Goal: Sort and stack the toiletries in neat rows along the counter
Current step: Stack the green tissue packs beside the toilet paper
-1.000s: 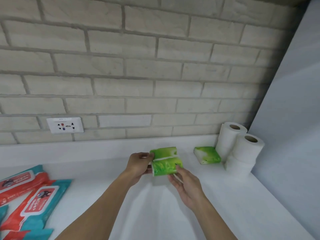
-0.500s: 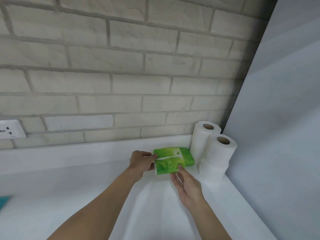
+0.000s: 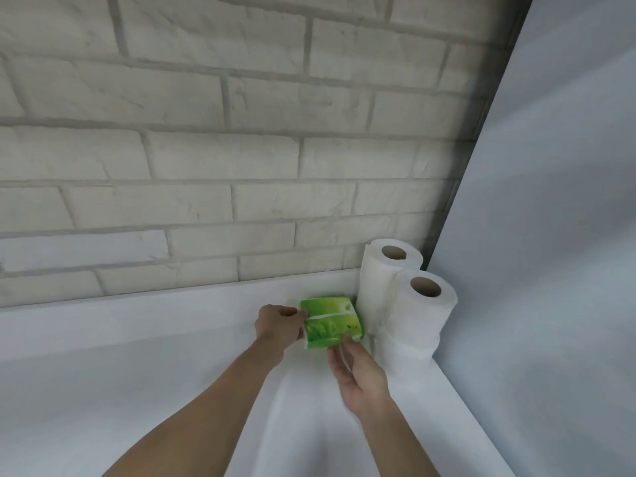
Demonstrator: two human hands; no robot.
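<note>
Toward the far right corner of the smooth white surface [image 3: 172, 390], a green rectangular tissue pack in glossy plastic wrap [image 3: 328, 321] is being held low, close to the raised back ledge. Whether it is one pack or several stacked, I cannot tell. The left hand [image 3: 278, 325] is pinching the pack's short edge at its 9 o'clock with curled fingers. The right hand [image 3: 359, 373], slightly blurred, is lying open at the pack's 6 o'clock, its thumb tip touching the front face. At the pack's 3 o'clock, just beside it, soft white cylindrical toilet paper rolls with brown cardboard cores [image 3: 420, 315] are standing upright in two stacks against a plain pale panel [image 3: 550, 235]. A rough whitewashed brick wall [image 3: 206, 149] is rising at 12 o'clock. Room for the hands is lying toward 9 and 6 o'clock, while rolls and panel are closing off 3 o'clock.
</note>
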